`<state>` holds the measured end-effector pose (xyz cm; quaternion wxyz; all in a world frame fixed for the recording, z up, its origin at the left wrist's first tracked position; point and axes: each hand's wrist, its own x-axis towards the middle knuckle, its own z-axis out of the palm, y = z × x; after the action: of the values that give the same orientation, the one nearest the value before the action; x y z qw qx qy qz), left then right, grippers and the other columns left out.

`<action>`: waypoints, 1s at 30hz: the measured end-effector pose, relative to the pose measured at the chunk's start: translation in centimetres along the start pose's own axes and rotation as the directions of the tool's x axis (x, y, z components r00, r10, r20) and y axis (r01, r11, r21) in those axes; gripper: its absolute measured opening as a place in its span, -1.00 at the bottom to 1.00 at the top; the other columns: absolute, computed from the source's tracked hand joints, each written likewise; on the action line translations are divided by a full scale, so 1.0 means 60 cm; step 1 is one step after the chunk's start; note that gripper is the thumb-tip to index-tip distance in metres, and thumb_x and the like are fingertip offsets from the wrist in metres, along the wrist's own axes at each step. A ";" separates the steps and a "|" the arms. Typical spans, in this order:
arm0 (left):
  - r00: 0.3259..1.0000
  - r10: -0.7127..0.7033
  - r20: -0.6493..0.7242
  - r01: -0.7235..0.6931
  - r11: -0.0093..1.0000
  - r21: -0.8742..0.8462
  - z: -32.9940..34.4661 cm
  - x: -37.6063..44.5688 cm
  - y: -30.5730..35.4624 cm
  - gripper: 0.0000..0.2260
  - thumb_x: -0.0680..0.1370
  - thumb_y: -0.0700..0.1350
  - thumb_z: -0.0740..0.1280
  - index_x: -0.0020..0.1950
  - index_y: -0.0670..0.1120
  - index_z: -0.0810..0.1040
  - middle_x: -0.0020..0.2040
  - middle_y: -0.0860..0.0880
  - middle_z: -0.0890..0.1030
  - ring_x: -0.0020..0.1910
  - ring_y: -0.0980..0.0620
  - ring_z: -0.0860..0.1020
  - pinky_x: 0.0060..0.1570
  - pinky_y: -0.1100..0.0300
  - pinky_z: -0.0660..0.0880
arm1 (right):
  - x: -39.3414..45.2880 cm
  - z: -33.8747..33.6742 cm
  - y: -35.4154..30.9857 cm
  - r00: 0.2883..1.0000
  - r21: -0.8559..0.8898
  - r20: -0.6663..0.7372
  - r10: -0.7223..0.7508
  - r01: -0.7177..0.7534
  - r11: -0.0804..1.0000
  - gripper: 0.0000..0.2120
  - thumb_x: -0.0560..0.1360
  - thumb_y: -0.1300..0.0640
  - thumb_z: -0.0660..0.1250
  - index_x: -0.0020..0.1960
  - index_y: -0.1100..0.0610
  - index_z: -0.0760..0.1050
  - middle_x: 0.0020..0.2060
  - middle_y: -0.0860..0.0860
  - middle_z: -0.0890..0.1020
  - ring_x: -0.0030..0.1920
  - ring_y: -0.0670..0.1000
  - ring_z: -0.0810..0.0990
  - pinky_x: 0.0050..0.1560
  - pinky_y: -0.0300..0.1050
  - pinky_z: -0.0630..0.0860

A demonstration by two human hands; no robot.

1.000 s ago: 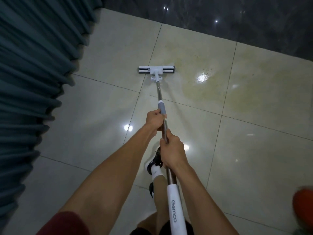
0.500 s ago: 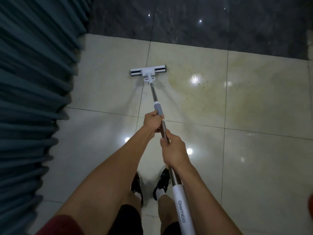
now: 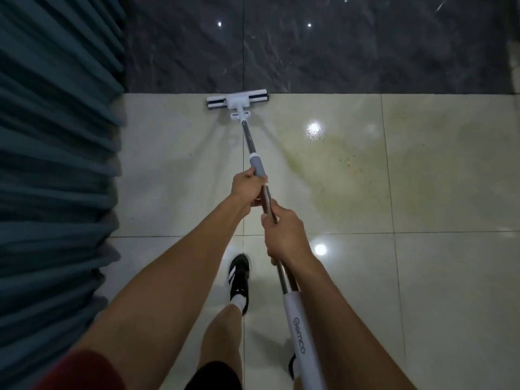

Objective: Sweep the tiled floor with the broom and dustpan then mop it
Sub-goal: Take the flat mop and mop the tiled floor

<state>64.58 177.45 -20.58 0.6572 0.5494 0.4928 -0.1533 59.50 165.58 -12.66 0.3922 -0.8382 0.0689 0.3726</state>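
Note:
A white sponge mop (image 3: 237, 102) with a steel pole lies head-down on the pale tiled floor (image 3: 180, 170), its head against the line where dark tiles begin. My left hand (image 3: 247, 186) grips the pole just below the grey collar. My right hand (image 3: 284, 235) grips the pole lower down, above the white handle sleeve. A yellowish wet stain (image 3: 346, 170) with small specks spreads on the tiles right of the mop. No broom or dustpan is in sight.
A pleated teal curtain (image 3: 56, 153) hangs along the whole left side. Dark marble tiles (image 3: 309, 52) fill the far end. My black shoe with white stripes (image 3: 239, 280) stands on the tiles under my arms.
The mop head has slid forward across the pale tile to the edge of the dark tiles. I have stepped forward, one foot now ahead; both hands keep their hold.

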 end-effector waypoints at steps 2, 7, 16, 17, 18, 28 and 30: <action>1.000 0.008 0.015 -0.009 0.999 0.047 -0.019 0.043 0.050 -0.88 0.58 -0.28 0.36 -0.04 -0.07 0.60 -0.09 -0.24 0.62 -0.18 -0.21 0.61 -0.13 -0.08 0.64 | 0.045 0.011 -0.041 1.000 0.039 -0.001 0.017 -0.017 0.999 -0.61 0.65 0.10 0.18 0.46 -0.07 0.38 -0.22 0.03 0.57 -0.35 0.01 0.56 -0.27 0.02 0.66; 0.993 -0.061 0.099 0.044 0.986 0.159 -0.042 0.105 0.094 -0.81 0.51 -0.31 0.39 0.11 -0.21 0.58 -0.14 -0.23 0.64 -0.33 -0.16 0.66 -0.36 -0.04 0.64 | 0.074 0.022 -0.059 0.997 0.112 0.007 0.074 -0.075 0.991 -0.61 0.63 0.09 0.18 0.42 -0.19 0.40 -0.33 0.04 0.54 -0.50 -0.02 0.50 -0.53 -0.14 0.52; 0.990 -0.103 0.093 0.091 0.988 0.126 -0.022 0.073 -0.004 -0.74 0.59 -0.23 0.38 0.26 -0.09 0.46 -0.15 -0.19 0.62 -0.48 -0.06 0.60 -0.35 0.04 0.64 | -0.002 0.056 0.015 0.994 0.071 0.011 0.108 -0.108 0.992 -0.53 0.64 0.01 0.15 0.53 -0.23 0.22 -0.20 -0.08 0.53 -0.16 0.01 0.57 -0.01 0.15 0.65; 0.990 -0.107 0.092 0.092 0.984 0.152 -0.020 0.063 -0.016 -0.74 0.60 -0.22 0.38 0.27 -0.12 0.46 -0.14 -0.19 0.62 -0.49 -0.05 0.61 -0.35 0.04 0.64 | -0.016 0.056 0.026 0.994 0.080 0.014 0.109 -0.110 0.991 -0.53 0.64 0.02 0.14 0.53 -0.22 0.22 -0.19 -0.08 0.53 -0.15 0.01 0.57 0.00 0.16 0.65; 0.989 -0.111 0.093 0.093 0.981 0.173 -0.018 0.052 -0.028 -0.75 0.60 -0.22 0.38 0.26 -0.13 0.46 -0.12 -0.19 0.62 -0.49 -0.05 0.61 -0.35 0.04 0.65 | -0.031 0.057 0.038 0.994 0.088 0.015 0.110 -0.110 0.990 -0.52 0.64 0.02 0.14 0.54 -0.21 0.22 -0.18 -0.08 0.52 -0.14 0.01 0.56 0.01 0.17 0.65; 0.975 -0.149 0.164 0.096 0.950 0.296 0.027 -0.118 -0.265 -0.83 0.61 -0.25 0.35 0.15 -0.08 0.44 -0.14 -0.18 0.59 -0.47 -0.07 0.59 -0.23 -0.06 0.68 | -0.263 0.084 0.239 0.987 0.162 -0.031 0.157 -0.150 0.975 -0.57 0.64 0.08 0.12 0.49 -0.14 0.30 -0.23 -0.08 0.50 -0.28 -0.03 0.54 -0.15 0.02 0.66; 0.972 -0.155 0.176 0.093 0.944 0.316 0.039 -0.157 -0.325 -0.76 0.61 -0.25 0.36 0.26 -0.12 0.44 -0.14 -0.18 0.58 -0.43 -0.08 0.59 -0.19 -0.09 0.68 | -0.316 0.092 0.291 0.987 0.173 -0.043 0.155 -0.146 0.974 -0.59 0.64 0.09 0.12 0.46 -0.14 0.32 -0.26 -0.08 0.51 -0.34 -0.04 0.55 -0.26 -0.05 0.63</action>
<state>46.81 165.41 -24.22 0.5990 0.5940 0.4289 -0.3230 35.70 154.22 -12.65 0.4304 -0.8043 0.1745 0.3706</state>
